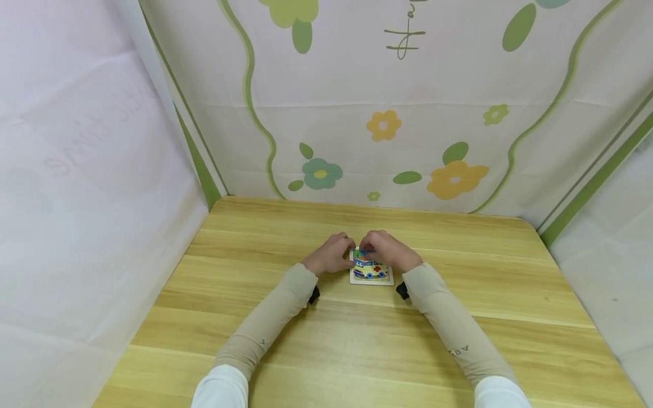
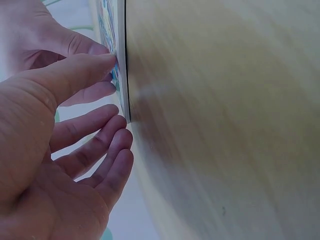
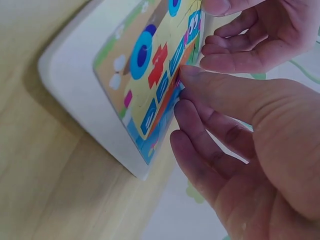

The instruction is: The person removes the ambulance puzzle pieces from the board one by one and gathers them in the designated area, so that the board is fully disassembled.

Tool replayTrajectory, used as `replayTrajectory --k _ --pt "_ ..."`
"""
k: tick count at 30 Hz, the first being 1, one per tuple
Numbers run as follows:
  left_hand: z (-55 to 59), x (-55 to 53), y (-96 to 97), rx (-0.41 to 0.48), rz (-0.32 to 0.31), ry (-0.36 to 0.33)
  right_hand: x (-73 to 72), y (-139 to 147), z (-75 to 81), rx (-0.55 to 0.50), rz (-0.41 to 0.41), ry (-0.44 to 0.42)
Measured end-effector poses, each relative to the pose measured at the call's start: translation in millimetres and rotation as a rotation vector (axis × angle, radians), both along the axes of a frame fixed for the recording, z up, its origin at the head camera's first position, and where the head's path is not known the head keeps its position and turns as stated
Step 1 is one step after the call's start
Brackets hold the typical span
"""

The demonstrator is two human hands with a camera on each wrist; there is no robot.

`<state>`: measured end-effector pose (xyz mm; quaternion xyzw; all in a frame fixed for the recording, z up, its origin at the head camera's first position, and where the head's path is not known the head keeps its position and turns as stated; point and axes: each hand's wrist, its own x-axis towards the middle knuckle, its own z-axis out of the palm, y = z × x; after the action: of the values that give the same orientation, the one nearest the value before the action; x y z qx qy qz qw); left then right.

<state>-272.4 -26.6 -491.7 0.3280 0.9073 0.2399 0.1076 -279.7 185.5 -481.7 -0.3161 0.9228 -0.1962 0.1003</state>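
A small jigsaw puzzle (image 1: 370, 272) with a picture of a yellow ambulance lies in a white-bordered tray (image 3: 75, 65) on the table. My left hand (image 1: 334, 254) is at the tray's left side; in the left wrist view its thumb (image 2: 107, 62) touches the picture side and the other fingers are loosely bent beyond the edge. At the top of the picture, my right hand (image 1: 389, 249) pinches what looks like a blue puzzle piece (image 1: 364, 254) between thumb and fingertips. The fingers hide most of that piece and the picture's top part.
The wooden table (image 1: 336, 340) reaches to a flower-printed cloth (image 1: 336, 73) at the back, with pale cloth walls (image 1: 92, 198) on both sides. Black wrist devices (image 1: 403, 290) show beneath the sleeves near the tray.
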Motion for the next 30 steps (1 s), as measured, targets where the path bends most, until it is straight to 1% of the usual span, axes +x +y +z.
replayTrajectory --k 4,9,11,19,30 --pt "1.9 0.8 2.3 0.003 0.017 -0.01 -0.7 -1 3.7 0.022 -0.011 -0.03" --pt "4.5 1.4 3.6 0.003 0.023 -0.017 -4.1 -3 7.7 0.027 -0.026 -0.089" --pt "4.1 1.0 3.1 0.002 0.023 -0.017 -5.0 -4 8.2 0.027 -0.023 -0.099" --pt "1.4 0.0 2.3 0.005 0.024 -0.007 -3.9 -7 11.3 0.043 -0.018 -0.103" --pt "-0.3 -2.5 0.4 0.001 0.025 -0.03 -8.2 -6 10.3 0.066 -0.014 -0.107"
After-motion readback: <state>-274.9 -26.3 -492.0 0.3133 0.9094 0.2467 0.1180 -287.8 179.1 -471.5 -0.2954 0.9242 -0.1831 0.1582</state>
